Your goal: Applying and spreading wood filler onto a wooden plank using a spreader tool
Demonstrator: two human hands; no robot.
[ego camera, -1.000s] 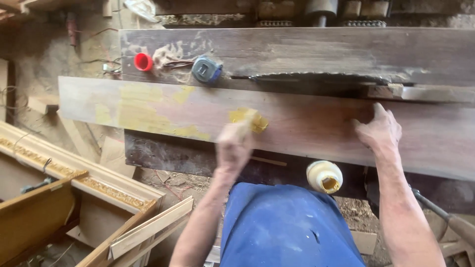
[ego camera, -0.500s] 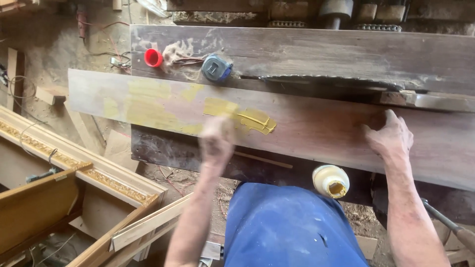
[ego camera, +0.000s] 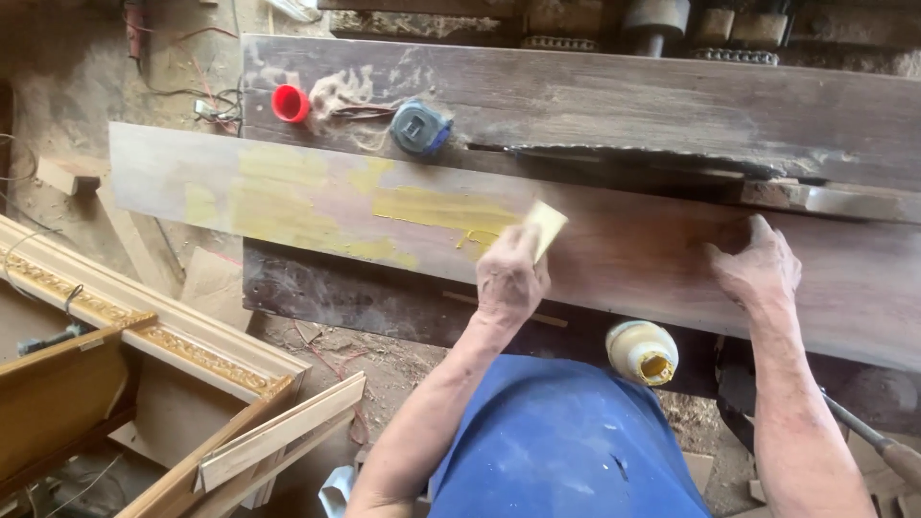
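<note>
A long dark wooden plank [ego camera: 652, 254] lies across the bench, smeared with yellow glue [ego camera: 436, 209] on its left half. My left hand [ego camera: 508, 278] grips a small flat spreader [ego camera: 545, 226] pressed to the plank at the right end of the glue streak. My right hand [ego camera: 758, 264] rests flat on the plank further right, fingers spread, holding nothing. A cream glue bottle [ego camera: 641, 351] with a yellow mouth sits just below the plank between my arms.
A red cap [ego camera: 289, 103] and a blue-grey tape measure [ego camera: 420, 129] lie on the saw table [ego camera: 624, 96] behind the plank, beside a saw blade slot [ego camera: 624, 152]. Gilded frame mouldings [ego camera: 144, 336] and wood offcuts lie at lower left. A tool handle [ego camera: 878, 446] lies at lower right.
My left hand swept left and then back to the right along the plank, spreading the yellow glue into a longer streak. My right hand stayed in place.
</note>
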